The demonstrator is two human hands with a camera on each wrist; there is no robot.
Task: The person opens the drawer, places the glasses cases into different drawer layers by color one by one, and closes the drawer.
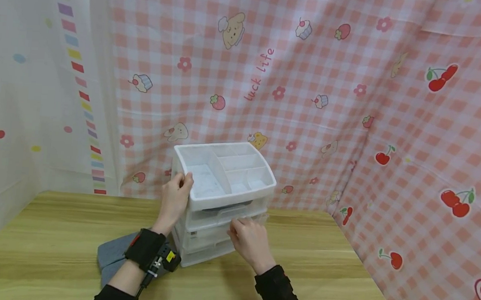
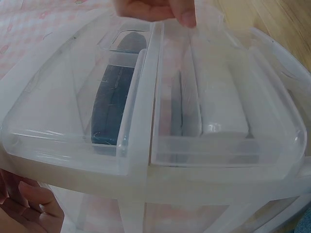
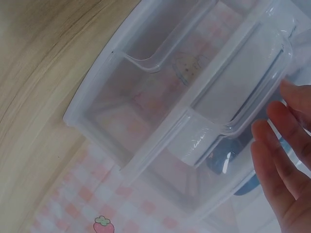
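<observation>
A white plastic drawer organizer with clear drawers stands on the wooden table, its divided tray on top. My left hand grips its upper left rim; in the left wrist view, bent fingers of that hand show at the frame's side. My right hand is at the front of the middle drawer, which juts out slightly. In the right wrist view, the loosely bent fingers are close to the drawer lip, and contact is unclear. A dark item and a white item lie inside separate drawers.
A folded grey-blue cloth item lies on the wooden table, left of the organizer and partly under my left forearm. Pink checked curtains hang behind and to the right, and a white one hangs at the left.
</observation>
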